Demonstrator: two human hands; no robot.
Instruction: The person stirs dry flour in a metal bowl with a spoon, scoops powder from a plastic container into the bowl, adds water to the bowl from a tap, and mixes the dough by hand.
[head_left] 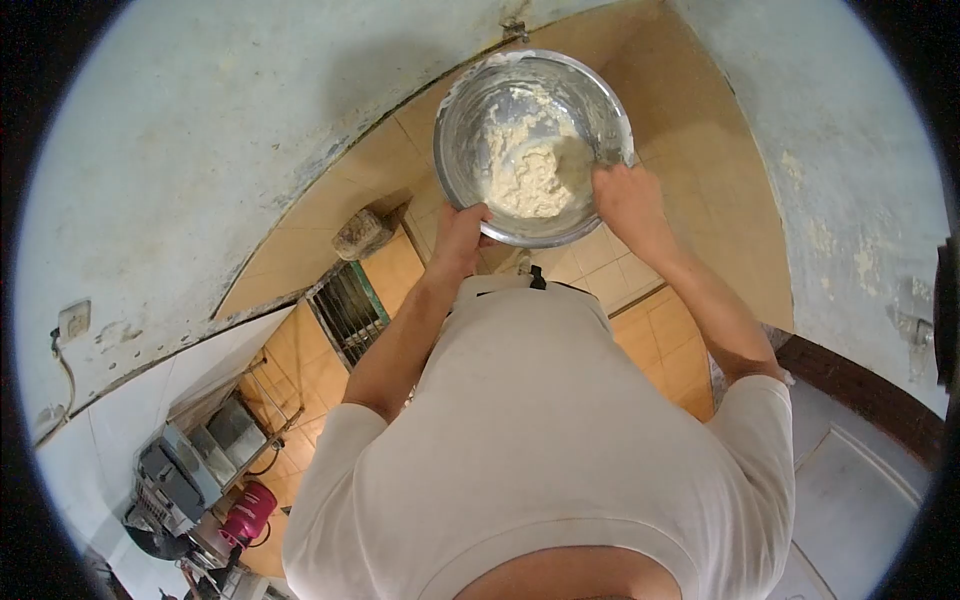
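Observation:
A round metal mixing bowl (455, 185) is held out in front of my body, its mouth facing up toward me. Inside lies a lumpy, pale, wet dough (530, 180), smeared over the bottom and the walls. My left hand (462, 235) grips the near-left rim, thumb on the edge and fingers mostly hidden beneath. At the right side, my right hand (627, 200) is closed over the rim, its knuckles toward the inside; whether it also holds a tool cannot be made out.
A stone-like block (364, 235) sits on the tiled floor near the left wall. Nearby is a barred floor opening (350, 312). Farther lower left stand a metal stove-like unit (215, 445) and a pink gas cylinder (250, 512). A wall socket (75, 320) has a cable.

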